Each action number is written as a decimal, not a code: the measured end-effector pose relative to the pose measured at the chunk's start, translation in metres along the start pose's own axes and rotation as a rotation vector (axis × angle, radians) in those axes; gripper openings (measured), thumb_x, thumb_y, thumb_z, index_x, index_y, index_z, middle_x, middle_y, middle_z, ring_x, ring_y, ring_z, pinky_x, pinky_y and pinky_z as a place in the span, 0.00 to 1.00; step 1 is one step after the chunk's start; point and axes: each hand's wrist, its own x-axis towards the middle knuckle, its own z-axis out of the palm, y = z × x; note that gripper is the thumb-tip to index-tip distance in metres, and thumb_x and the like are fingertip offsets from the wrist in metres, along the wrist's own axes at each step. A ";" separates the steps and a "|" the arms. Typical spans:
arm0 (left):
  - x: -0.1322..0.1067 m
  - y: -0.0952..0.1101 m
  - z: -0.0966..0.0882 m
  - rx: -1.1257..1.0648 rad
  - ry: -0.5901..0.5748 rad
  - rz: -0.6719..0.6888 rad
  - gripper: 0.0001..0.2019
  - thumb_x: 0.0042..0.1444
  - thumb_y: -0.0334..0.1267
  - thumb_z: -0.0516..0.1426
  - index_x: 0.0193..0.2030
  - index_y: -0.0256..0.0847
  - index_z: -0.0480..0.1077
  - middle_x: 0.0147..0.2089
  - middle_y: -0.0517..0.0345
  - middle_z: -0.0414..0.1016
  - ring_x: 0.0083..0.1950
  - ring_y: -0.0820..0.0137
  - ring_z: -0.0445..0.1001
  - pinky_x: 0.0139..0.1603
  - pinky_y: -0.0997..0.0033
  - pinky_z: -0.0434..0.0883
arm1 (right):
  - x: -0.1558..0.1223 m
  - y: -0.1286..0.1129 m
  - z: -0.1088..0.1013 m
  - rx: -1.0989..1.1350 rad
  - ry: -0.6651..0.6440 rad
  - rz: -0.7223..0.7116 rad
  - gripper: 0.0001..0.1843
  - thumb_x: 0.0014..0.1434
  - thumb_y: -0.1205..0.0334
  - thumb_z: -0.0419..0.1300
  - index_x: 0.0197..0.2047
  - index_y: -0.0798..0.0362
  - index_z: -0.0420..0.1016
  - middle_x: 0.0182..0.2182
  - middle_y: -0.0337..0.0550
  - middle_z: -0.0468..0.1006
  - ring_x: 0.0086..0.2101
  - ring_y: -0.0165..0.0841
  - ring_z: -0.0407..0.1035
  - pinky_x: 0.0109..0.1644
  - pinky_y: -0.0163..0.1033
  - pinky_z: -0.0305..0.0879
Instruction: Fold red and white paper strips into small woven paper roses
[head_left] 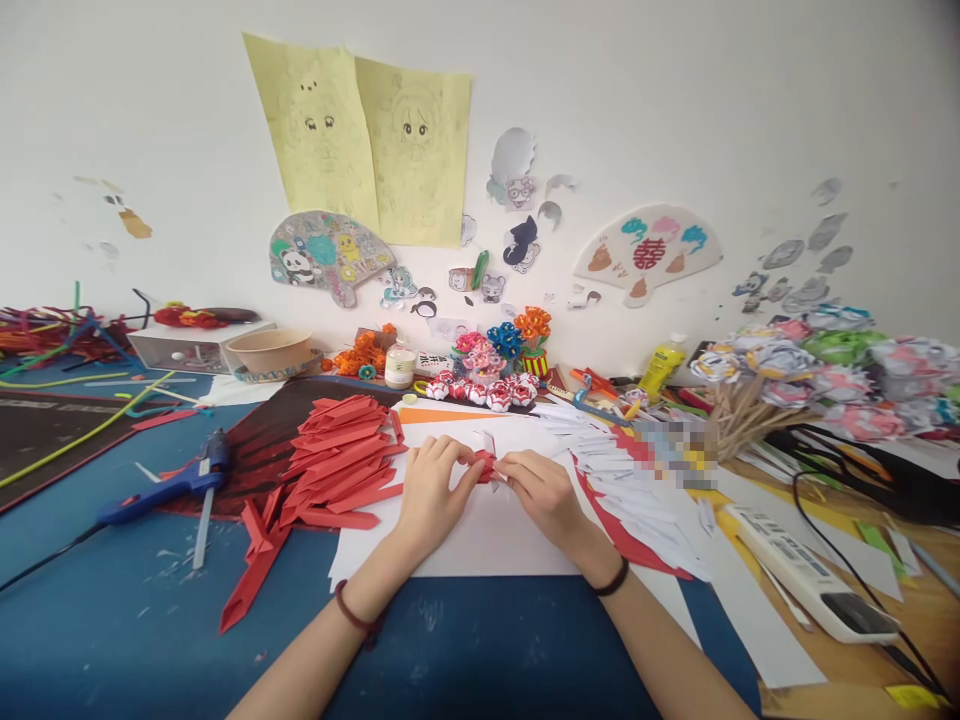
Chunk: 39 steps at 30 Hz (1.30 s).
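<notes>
Between my fingertips is a small red and white folded paper piece (487,464), partly covered by the fingers. My left hand (435,492) pinches its left side, and my right hand (546,502) pinches its right side. Both are just above a white paper sheet (480,550) on the blue mat. To the left of my left hand lies a heap of folded red paper strips (337,460). Many folded white paper strips (637,505) are spread out to the right of my right hand. Several finished red and white paper flowers (499,395) sit beyond the hands.
A blue glue gun (169,490) with its cord rests on the left of the mat. A white power strip (814,575) with a black cable is at right. Behind stand a beige bowl (270,352), a yellow bottle (663,368) and a bunch of paper flowers (847,375).
</notes>
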 end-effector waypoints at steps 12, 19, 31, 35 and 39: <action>0.003 0.004 0.002 -0.107 -0.033 -0.221 0.11 0.59 0.45 0.56 0.30 0.43 0.71 0.35 0.63 0.76 0.41 0.66 0.67 0.44 0.63 0.52 | 0.004 -0.005 0.004 -0.176 -0.028 -0.175 0.09 0.63 0.75 0.54 0.33 0.56 0.70 0.28 0.44 0.75 0.29 0.31 0.67 0.31 0.37 0.64; 0.002 0.003 0.002 -0.115 -0.020 -0.264 0.10 0.59 0.44 0.56 0.30 0.44 0.71 0.35 0.63 0.76 0.42 0.65 0.66 0.45 0.62 0.52 | 0.007 -0.011 0.005 -0.286 -0.072 -0.229 0.13 0.63 0.75 0.54 0.28 0.55 0.67 0.23 0.40 0.70 0.26 0.30 0.62 0.29 0.37 0.59; 0.003 -0.004 0.002 -0.209 0.004 -0.300 0.11 0.57 0.46 0.57 0.28 0.43 0.73 0.34 0.59 0.78 0.40 0.62 0.68 0.46 0.59 0.57 | 0.006 -0.017 0.008 -0.313 -0.046 -0.225 0.14 0.64 0.74 0.54 0.26 0.53 0.66 0.22 0.39 0.68 0.25 0.31 0.61 0.27 0.39 0.57; 0.005 -0.010 0.006 -0.339 -0.009 -0.366 0.11 0.54 0.47 0.58 0.28 0.43 0.75 0.32 0.58 0.79 0.38 0.63 0.71 0.42 0.63 0.62 | 0.004 -0.016 0.008 -0.350 -0.041 -0.254 0.12 0.60 0.76 0.58 0.26 0.54 0.67 0.22 0.40 0.68 0.25 0.31 0.61 0.27 0.39 0.57; 0.006 -0.014 0.008 -0.479 -0.051 -0.415 0.12 0.52 0.48 0.58 0.28 0.42 0.76 0.31 0.58 0.79 0.34 0.66 0.72 0.38 0.67 0.65 | 0.004 -0.017 0.006 -0.356 -0.031 -0.280 0.10 0.60 0.76 0.58 0.29 0.55 0.70 0.23 0.41 0.69 0.25 0.31 0.62 0.27 0.39 0.58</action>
